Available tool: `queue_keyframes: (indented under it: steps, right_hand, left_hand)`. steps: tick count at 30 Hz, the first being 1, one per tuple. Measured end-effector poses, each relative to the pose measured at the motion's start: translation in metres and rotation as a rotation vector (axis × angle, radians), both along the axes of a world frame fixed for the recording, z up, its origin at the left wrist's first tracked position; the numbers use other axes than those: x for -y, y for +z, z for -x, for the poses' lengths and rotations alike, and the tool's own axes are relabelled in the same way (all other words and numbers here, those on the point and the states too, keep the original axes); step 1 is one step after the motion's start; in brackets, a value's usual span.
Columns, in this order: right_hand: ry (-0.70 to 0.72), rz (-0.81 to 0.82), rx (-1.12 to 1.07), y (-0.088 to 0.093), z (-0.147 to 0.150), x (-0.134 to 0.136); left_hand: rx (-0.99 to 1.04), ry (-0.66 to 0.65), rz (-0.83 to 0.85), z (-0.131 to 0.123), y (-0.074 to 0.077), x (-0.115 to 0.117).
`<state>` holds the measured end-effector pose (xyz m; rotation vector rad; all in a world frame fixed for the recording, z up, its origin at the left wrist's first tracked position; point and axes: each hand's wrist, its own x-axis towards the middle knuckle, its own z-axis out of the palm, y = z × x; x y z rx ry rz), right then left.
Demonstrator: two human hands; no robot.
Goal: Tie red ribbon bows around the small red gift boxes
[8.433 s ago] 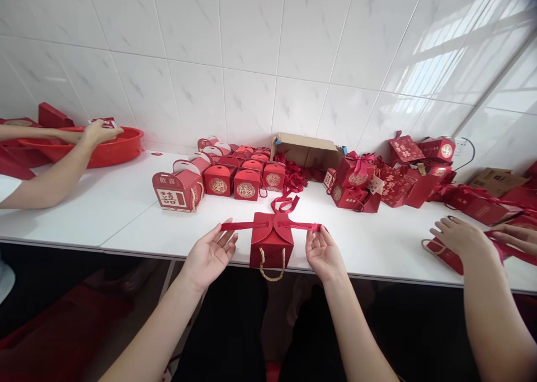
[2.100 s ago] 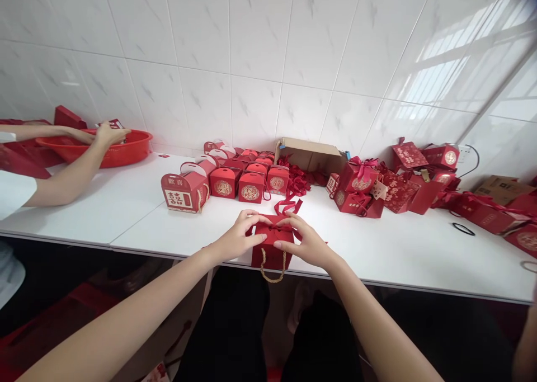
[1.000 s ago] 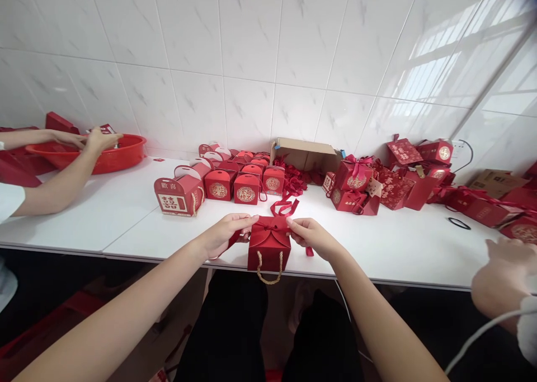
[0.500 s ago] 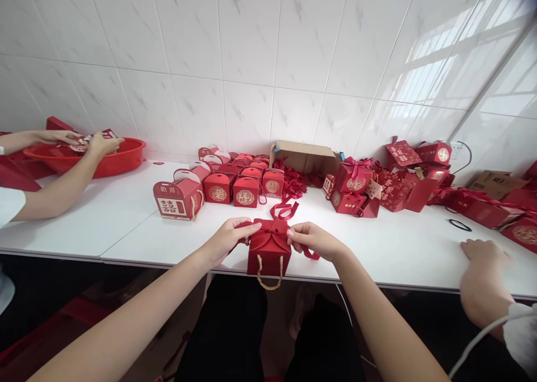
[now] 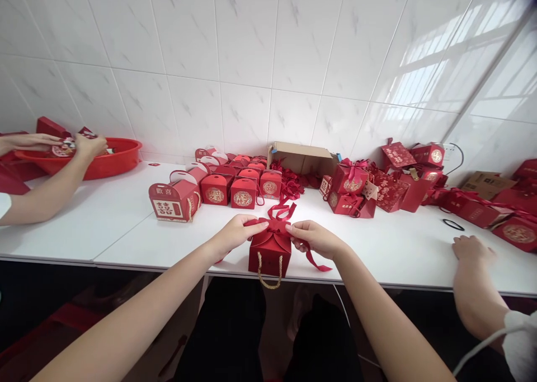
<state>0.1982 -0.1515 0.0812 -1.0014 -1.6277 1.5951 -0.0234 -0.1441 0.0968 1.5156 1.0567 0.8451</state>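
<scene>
Counting one red gift box (image 5: 271, 260), one red ribbon (image 5: 277, 226) knotted across its top, one red basin (image 5: 115, 167) and one black band (image 5: 453, 225) farther off. The left hand (image 5: 235, 234) and right hand (image 5: 311, 238) each pinch their own side of the ribbon, so both grips are closed on it, fingers curled, forearms angling in from below. Box sits upright smack at the front edge of the tabletop (image 5: 377, 253), rope handle (image 5: 269, 286) drooping past the lip. Decent elbow room left and right, tighter behind, where a loose ribbon loop (image 5: 291, 211) lies.
</scene>
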Motion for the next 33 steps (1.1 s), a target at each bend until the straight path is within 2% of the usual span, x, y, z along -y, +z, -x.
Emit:
queue_keyframes:
  steps: [4,10,15,17,21,24,26,29,31,33]
  right_hand:
    - [-0.011,-0.094,0.098,0.004,-0.001,0.0]
    - [-0.089,-0.148,0.206,0.006,0.003,-0.004]
    - [-0.268,-0.293,0.125,-0.005,0.003,-0.007]
    - [-0.303,-0.32,0.125,-0.012,0.001,-0.006]
    - [-0.318,-0.299,0.142,-0.022,-0.003,-0.002]
    - [-0.309,-0.232,0.19,-0.02,-0.007,0.001]
    - [-0.256,-0.158,0.261,-0.017,-0.012,0.003]
    - [-0.148,-0.107,0.247,-0.011,-0.021,0.008]
    - [-0.132,-0.137,0.102,-0.006,-0.025,0.013]
    - [-0.167,-0.17,-0.057,0.0,-0.025,0.017]
  left_hand:
    - [-0.024,-0.001,-0.022,-0.003,-0.001,-0.002]
    - [-0.112,-0.025,-0.077,-0.006,-0.003,-0.007]
    - [-0.338,0.026,-0.221,0.0,-0.003,-0.01]
    - [-0.371,0.017,-0.286,0.003,-0.001,-0.01]
    - [-0.321,-0.014,-0.249,0.007,-0.001,-0.009]
    - [-0.289,-0.008,-0.2,0.009,-0.006,-0.011]
    - [-0.299,0.015,-0.225,0.011,-0.01,-0.014]
    - [-0.282,0.118,-0.338,0.013,-0.013,-0.013]
    - [-0.254,0.222,-0.461,0.011,-0.011,-0.008]
    - [-0.253,0.244,-0.591,0.005,-0.007,0.001]
